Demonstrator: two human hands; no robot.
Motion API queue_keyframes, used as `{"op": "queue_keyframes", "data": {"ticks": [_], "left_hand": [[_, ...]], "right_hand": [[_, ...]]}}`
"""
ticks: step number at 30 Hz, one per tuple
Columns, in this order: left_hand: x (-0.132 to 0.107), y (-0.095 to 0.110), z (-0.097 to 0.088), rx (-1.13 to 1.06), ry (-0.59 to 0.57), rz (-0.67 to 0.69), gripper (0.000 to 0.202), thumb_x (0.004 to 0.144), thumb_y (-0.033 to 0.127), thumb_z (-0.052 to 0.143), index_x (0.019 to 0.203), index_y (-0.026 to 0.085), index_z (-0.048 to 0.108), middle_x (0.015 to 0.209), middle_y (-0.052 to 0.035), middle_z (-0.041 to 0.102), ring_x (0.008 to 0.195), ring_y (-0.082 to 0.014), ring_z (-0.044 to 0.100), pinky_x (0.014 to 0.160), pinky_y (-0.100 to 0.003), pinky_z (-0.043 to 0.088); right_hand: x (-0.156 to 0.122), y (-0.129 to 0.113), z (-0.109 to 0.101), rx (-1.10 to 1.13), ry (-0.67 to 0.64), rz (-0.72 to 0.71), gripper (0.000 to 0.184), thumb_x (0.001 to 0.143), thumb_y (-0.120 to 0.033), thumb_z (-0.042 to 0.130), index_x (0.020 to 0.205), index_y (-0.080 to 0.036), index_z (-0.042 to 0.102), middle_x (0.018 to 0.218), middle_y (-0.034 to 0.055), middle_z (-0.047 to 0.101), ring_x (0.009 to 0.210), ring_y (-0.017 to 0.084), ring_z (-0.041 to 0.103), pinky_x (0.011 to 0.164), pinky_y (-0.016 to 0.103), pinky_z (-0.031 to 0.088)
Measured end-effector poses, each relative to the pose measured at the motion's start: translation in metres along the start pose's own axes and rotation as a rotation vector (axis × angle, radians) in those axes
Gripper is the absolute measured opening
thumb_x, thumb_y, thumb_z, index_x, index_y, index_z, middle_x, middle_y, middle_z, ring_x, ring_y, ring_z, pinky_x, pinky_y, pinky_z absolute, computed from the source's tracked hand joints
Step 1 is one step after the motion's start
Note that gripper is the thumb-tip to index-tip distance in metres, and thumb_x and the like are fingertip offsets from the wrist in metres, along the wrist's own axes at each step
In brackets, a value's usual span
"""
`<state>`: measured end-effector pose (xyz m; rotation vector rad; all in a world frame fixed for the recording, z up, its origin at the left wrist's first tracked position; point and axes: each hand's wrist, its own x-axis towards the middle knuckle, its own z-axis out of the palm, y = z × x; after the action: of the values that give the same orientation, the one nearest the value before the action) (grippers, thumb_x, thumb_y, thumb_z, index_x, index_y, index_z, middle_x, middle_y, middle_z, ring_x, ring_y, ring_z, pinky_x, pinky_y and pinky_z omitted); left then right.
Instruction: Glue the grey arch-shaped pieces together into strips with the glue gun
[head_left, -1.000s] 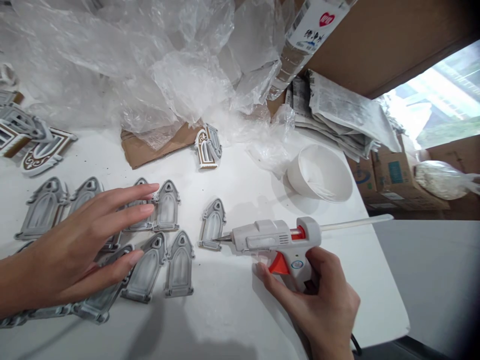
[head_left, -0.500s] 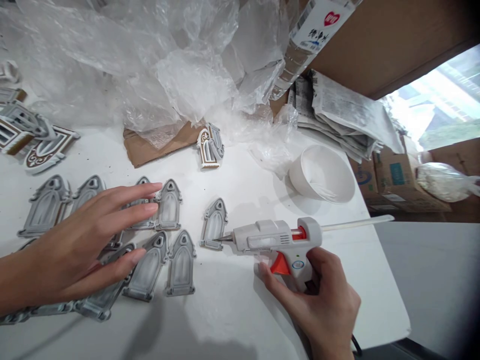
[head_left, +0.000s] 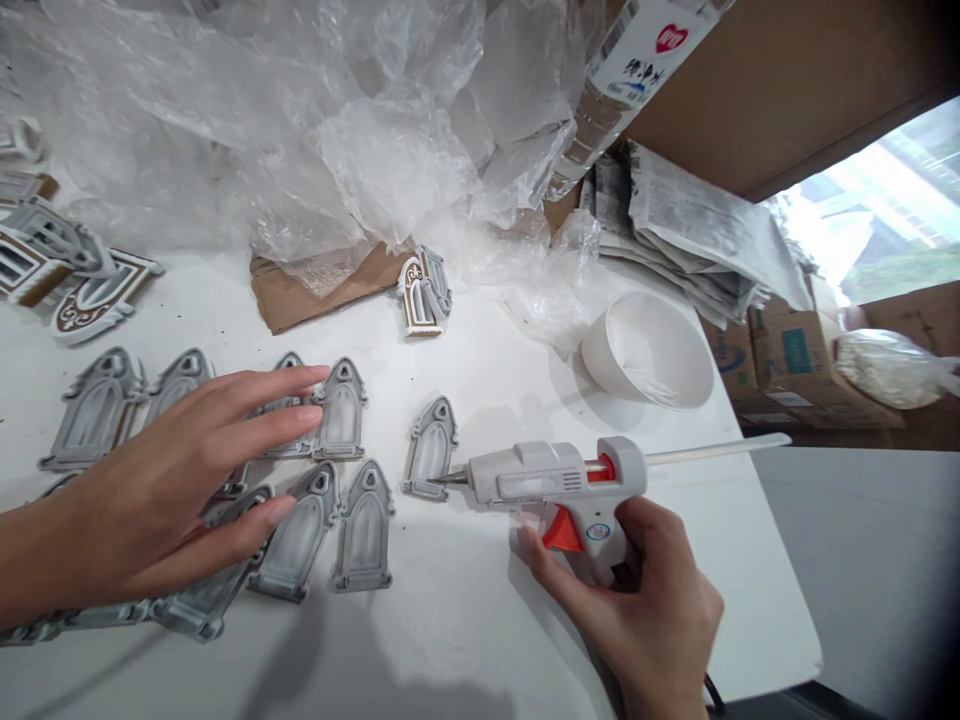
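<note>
My right hand (head_left: 652, 600) is closed around the handle of a white glue gun (head_left: 536, 475) with an orange trigger. A clear glue stick (head_left: 720, 450) sticks out of its back end. The metal nozzle lies at the lower edge of a single grey arched window-shaped piece (head_left: 433, 445), which lies flat on the table. My left hand (head_left: 195, 470) is open, fingers stretched out, over several similar grey arched pieces (head_left: 364, 530) and partly hides them. Whether its fingers touch any of them I cannot tell.
Brown-and-white window pieces lie at the far left (head_left: 97, 300) and beside a cardboard scrap (head_left: 322, 290). Crumpled clear plastic (head_left: 405, 150) fills the back. A white bowl (head_left: 652, 350), a plastic bottle (head_left: 630, 80) and folded newspapers (head_left: 697, 220) stand toward the right edge of the white table (head_left: 465, 630).
</note>
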<state>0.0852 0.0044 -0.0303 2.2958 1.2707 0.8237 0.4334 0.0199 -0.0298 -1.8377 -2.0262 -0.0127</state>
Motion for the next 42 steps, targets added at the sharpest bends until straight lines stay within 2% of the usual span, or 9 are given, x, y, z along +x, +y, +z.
{"op": "queue_keyframes", "data": {"ticks": [7, 17, 22, 32, 38, 42], "left_hand": [[0.0014, 0.0005, -0.0008, -0.006, -0.013, 0.028, 0.058, 0.088, 0.004, 0.055, 0.141, 0.017, 0.035, 0.151, -0.0124, 0.037, 0.14, -0.0256, 0.039, 0.112, -0.039, 0.037], [0.0016, 0.001, -0.0017, 0.004, -0.013, 0.029, 0.056, 0.089, 0.006, 0.055, 0.14, 0.019, 0.036, 0.151, -0.0119, 0.038, 0.139, -0.0261, 0.04, 0.11, -0.041, 0.039], [0.0006, 0.0007, -0.0012, -0.002, -0.024, -0.002, 0.061, 0.09, 0.007, 0.055, 0.144, 0.024, 0.032, 0.152, -0.0096, 0.037, 0.14, -0.0251, 0.04, 0.111, -0.043, 0.039], [0.0004, -0.0002, -0.0009, 0.004, -0.02, 0.019, 0.056, 0.088, 0.006, 0.055, 0.14, 0.018, 0.037, 0.151, -0.0123, 0.038, 0.14, -0.0263, 0.04, 0.113, -0.041, 0.037], [0.0013, 0.0006, -0.0014, 0.005, -0.016, 0.006, 0.065, 0.089, 0.007, 0.054, 0.147, 0.026, 0.029, 0.151, -0.0094, 0.038, 0.139, -0.0249, 0.04, 0.111, -0.043, 0.039], [0.001, -0.0003, -0.0016, 0.012, -0.023, 0.028, 0.068, 0.089, 0.01, 0.055, 0.149, 0.026, 0.028, 0.151, -0.0096, 0.038, 0.138, -0.0257, 0.041, 0.111, -0.041, 0.04]], "right_hand": [[0.0001, -0.0002, 0.0002, 0.007, 0.01, -0.006, 0.056, 0.077, -0.066, 0.062, 0.093, -0.014, 0.05, 0.062, -0.0038, 0.047, 0.045, 0.002, 0.038, 0.045, 0.017, 0.033], [0.0003, -0.0015, 0.0001, 0.011, 0.011, 0.005, 0.056, 0.077, -0.067, 0.061, 0.093, -0.014, 0.051, 0.062, -0.0034, 0.048, 0.045, 0.003, 0.039, 0.045, 0.017, 0.033], [-0.0001, -0.0015, 0.0001, 0.01, 0.0, 0.018, 0.056, 0.077, -0.067, 0.062, 0.094, -0.014, 0.051, 0.062, -0.0033, 0.048, 0.045, 0.003, 0.038, 0.046, 0.017, 0.033], [0.0007, -0.0016, 0.0005, 0.007, 0.013, 0.001, 0.053, 0.078, -0.064, 0.061, 0.093, -0.014, 0.051, 0.062, -0.0038, 0.048, 0.044, 0.002, 0.038, 0.045, 0.017, 0.032], [0.0005, -0.0038, -0.0006, 0.006, -0.001, 0.031, 0.051, 0.078, -0.062, 0.061, 0.094, -0.014, 0.051, 0.063, -0.0028, 0.05, 0.046, 0.003, 0.04, 0.046, 0.017, 0.033], [0.0005, -0.0032, -0.0005, 0.012, -0.009, 0.031, 0.05, 0.079, -0.061, 0.06, 0.094, -0.015, 0.051, 0.062, -0.0034, 0.048, 0.045, 0.003, 0.039, 0.046, 0.017, 0.033]]}}
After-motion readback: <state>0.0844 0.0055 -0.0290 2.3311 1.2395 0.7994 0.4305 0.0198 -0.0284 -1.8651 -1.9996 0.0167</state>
